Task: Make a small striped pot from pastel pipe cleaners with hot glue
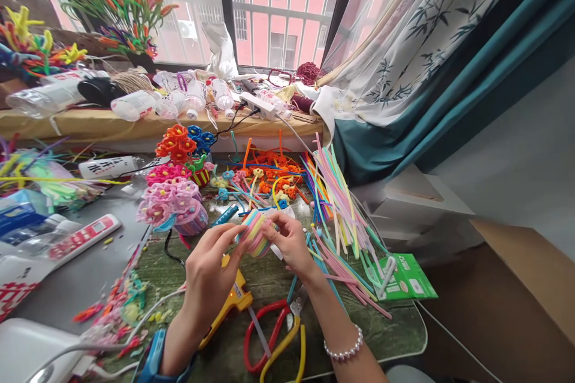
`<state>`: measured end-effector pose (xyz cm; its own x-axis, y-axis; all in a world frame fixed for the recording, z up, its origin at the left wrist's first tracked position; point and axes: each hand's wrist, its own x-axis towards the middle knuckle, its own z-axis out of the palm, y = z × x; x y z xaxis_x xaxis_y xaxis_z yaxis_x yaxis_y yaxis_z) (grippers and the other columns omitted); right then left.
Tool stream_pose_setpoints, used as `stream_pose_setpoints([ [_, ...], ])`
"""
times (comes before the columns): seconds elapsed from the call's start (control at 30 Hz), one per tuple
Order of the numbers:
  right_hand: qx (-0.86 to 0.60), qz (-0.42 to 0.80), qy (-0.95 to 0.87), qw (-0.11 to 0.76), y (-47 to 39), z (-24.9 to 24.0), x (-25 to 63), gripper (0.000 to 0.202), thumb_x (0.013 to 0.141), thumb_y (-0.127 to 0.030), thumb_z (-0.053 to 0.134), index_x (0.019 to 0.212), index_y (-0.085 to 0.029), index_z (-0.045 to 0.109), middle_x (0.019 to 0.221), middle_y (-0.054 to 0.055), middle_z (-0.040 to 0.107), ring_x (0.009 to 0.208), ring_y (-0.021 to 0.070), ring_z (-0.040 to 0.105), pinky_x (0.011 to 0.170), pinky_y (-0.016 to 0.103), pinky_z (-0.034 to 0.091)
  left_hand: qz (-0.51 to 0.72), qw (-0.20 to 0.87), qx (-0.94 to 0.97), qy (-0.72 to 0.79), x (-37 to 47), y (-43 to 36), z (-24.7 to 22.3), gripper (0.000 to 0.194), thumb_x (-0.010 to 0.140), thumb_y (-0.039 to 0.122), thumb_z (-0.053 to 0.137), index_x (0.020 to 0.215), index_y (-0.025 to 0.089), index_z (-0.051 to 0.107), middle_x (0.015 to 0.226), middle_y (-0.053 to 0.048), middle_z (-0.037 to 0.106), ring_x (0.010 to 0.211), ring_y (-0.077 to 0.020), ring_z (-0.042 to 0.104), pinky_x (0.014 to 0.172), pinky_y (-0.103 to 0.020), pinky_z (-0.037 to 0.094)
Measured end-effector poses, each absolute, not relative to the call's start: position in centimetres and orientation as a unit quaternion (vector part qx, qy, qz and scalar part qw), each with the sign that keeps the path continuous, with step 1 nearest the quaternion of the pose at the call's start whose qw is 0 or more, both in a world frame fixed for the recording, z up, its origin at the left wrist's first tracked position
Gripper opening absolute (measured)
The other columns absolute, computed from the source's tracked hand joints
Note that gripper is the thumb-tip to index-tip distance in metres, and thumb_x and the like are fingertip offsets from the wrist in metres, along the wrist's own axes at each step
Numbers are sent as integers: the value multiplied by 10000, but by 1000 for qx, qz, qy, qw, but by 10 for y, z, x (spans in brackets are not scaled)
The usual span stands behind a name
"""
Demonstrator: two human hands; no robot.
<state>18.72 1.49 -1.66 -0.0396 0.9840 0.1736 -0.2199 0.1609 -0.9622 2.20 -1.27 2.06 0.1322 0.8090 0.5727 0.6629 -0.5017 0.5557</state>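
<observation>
1. Pinching a pastel-striped piece (257,234) from both sides, the left hand (209,266) and the right hand (290,245) meet near the middle of the head view; each grip is closed on it, thumb and fingers against the stripes.
2. Held up over the green surface (381,335), the piece is to the right of a pot of pink flowers (173,200).
3. Below it lies a yellow glue gun (239,294), partly covered by the left hand, with a translucent glue stick (259,331) at its back end. A red loop handle (248,335) and yellow handles (302,347) lie beside the right forearm.
4. Pastel pipe cleaners (335,194) fan out on the right, reaching a green packet (415,280); orange pieces (265,170) are heaped farther back.
5. Plastic bottles (135,105) lie along the window ledge (287,128).
6. A blue watch (155,350) circles the left wrist, a beaded bracelet (344,347) the right.
</observation>
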Motion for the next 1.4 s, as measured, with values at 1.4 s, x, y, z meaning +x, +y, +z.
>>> stream_pose_setpoints([
  [1.4, -342, 548, -459, 610, 10, -13, 190, 239, 796, -367, 730, 731, -172, 608, 679, -36, 527, 597, 93, 435, 563, 219, 359, 416, -56, 810, 409, 28, -27, 23, 187, 868, 94, 629, 1043, 139, 676, 919, -57, 696, 829, -147, 666, 777, -245, 519],
])
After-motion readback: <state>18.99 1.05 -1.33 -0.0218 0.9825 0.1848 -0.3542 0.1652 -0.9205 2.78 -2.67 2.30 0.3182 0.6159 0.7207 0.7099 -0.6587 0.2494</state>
